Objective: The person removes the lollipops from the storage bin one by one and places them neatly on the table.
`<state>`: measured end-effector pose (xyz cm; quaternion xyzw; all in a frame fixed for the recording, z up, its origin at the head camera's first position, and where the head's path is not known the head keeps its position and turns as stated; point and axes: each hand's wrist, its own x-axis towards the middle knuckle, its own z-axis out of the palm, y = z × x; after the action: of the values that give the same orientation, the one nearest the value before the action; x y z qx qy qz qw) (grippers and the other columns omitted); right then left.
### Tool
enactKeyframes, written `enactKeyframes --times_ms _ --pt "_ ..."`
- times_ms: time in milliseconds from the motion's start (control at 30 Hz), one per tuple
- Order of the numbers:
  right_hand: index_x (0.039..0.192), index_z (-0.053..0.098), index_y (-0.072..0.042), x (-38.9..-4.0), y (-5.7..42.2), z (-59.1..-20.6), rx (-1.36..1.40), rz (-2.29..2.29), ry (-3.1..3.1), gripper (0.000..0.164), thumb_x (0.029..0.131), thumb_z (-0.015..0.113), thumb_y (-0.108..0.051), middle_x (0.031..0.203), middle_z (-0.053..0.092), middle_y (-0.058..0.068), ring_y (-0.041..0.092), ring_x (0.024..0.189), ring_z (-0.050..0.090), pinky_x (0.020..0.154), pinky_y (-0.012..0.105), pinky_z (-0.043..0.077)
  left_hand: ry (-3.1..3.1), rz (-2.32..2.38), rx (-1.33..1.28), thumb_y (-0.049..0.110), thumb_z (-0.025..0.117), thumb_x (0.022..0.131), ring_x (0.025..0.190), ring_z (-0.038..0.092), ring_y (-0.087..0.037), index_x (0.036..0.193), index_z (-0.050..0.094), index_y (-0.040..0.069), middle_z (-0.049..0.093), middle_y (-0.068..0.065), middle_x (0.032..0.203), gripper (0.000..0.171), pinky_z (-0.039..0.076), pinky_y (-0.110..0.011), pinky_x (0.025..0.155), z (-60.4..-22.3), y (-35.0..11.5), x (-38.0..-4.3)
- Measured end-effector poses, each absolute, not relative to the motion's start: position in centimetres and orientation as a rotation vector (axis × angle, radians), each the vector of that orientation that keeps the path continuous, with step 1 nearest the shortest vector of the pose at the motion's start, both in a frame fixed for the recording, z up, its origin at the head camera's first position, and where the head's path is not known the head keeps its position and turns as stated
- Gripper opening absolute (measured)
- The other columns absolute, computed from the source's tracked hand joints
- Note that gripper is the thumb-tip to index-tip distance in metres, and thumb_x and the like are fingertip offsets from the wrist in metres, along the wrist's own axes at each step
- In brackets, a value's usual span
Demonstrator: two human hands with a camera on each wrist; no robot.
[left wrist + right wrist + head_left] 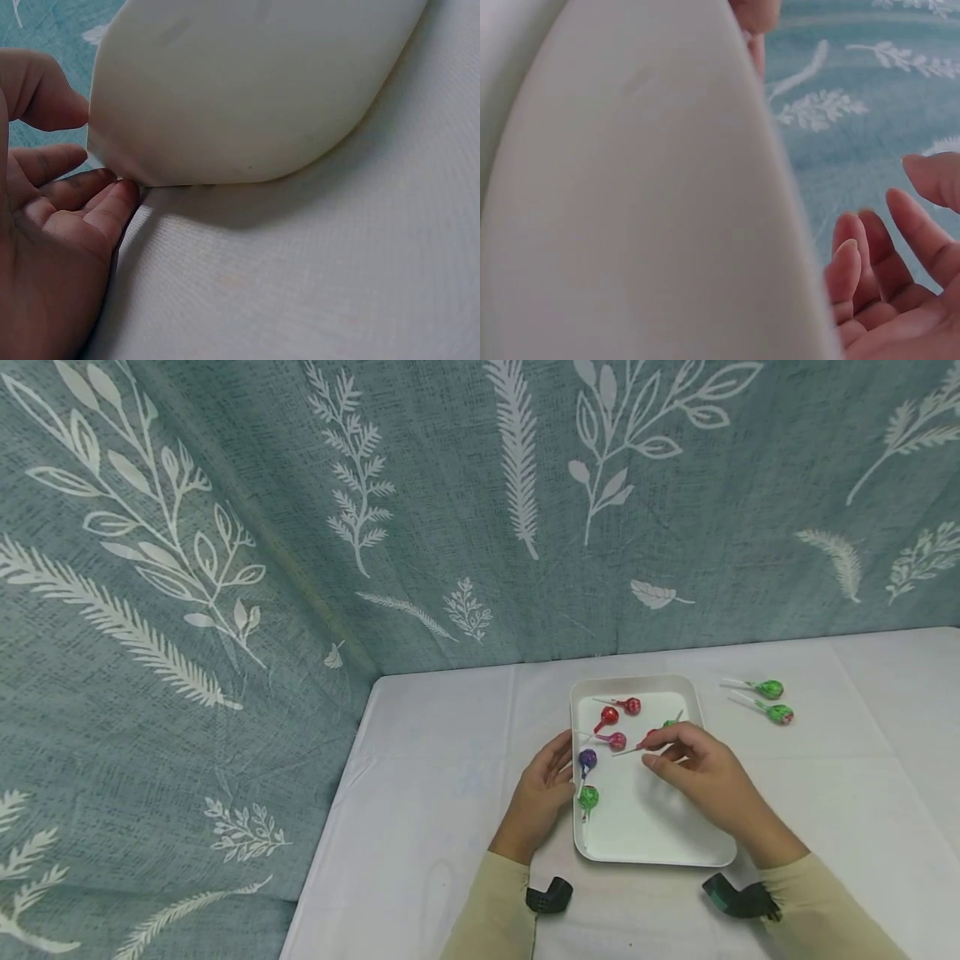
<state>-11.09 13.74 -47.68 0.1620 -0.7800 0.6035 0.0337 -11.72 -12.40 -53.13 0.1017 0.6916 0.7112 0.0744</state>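
A white tray (652, 852) holds several wrapped lollipops. My left hand (542, 797) rests against its left wall, fingers and thumb at the edge; the left wrist view shows the fingertips (124, 191) low on the wall. Above the tray my right hand (693, 768) hovers, index fingertip right at a red lollipop (647, 743), thumb apart from the index finger. Behind that hand a green lollipop (670, 724) is partly hidden. Along the tray's left side lie red (609, 716), pink (617, 741), purple (588, 759) and green (588, 797) lollipops, with another red lollipop (632, 705) near the back.
Two green lollipops (769, 689) lie on the white tablecloth (442, 777) to the right of the tray. A blue-green curtain (450, 510) with white leaf prints hangs behind and left of the table. Black wrist devices (549, 896) sit at both sleeves.
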Motion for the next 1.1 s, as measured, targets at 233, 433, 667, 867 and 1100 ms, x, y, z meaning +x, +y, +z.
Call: enactKeyframes --times_ms 233,433,667,867,1100 --pt "0.12 0.072 -0.001 -10.9 12.3 -48.0 0.536 1.868 -2.48 0.021 0.101 0.077 -0.006 0.118 0.069 0.009 0.017 0.093 0.067 0.077 0.026 0.061 2.089 2.13 0.3 -0.007 0.052 0.091 0.151 0.047 -0.022 0.167 0.039 0.003 0.044 -0.009 0.168 0.077 0.043 -0.03 0.12 -53.1 -12.4 -11.7" --pt "0.122 0.072 -0.002 -10.8 11.0 -48.6 0.595 1.894 -2.52 0.024 0.1 0.078 -0.009 0.118 0.07 0.01 0.017 0.091 0.068 0.077 0.03 0.062 2.089 2.13 0.277 -0.007 0.053 0.091 0.15 0.048 -0.021 0.167 0.04 0.004 0.046 -0.008 0.167 0.077 0.044 -0.03 0.119 -53.0 -12.3 -11.7" --pt "0.122 0.073 -0.003 -10.6 9.7 -49.3 0.627 1.88 -2.58 0.025 0.1 0.079 -0.012 0.119 0.07 0.007 0.018 0.095 0.067 0.081 0.032 0.061 2.065 2.14 0.285 -0.007 0.053 0.091 0.15 0.048 -0.022 0.167 0.04 0.004 0.045 -0.009 0.168 0.077 0.044 -0.03 0.119 -53.0 -12.5 -11.6" --pt "0.125 0.073 -0.004 -10.7 8.8 -49.8 0.638 1.892 -2.639 0.028 0.099 0.079 -0.012 0.124 0.068 0.009 0.02 0.098 0.066 0.086 0.035 0.06 2.056 2.134 0.286 -0.006 0.054 0.091 0.149 0.049 -0.022 0.167 0.039 0.004 0.045 -0.009 0.168 0.078 0.044 -0.031 0.119 -53.0 -12.5 -11.6" --pt "0.123 0.073 -0.005 -10.9 7.6 -50.2 0.637 1.805 -2.752 0.03 0.096 0.082 -0.016 0.12 0.065 0.006 0.017 0.095 0.064 0.083 0.035 0.06 2.062 2.134 0.283 -0.007 0.053 0.089 0.15 0.048 -0.023 0.166 0.039 0.002 0.045 -0.01 0.168 0.079 0.043 -0.03 0.12 -53.1 -12.5 -11.8"
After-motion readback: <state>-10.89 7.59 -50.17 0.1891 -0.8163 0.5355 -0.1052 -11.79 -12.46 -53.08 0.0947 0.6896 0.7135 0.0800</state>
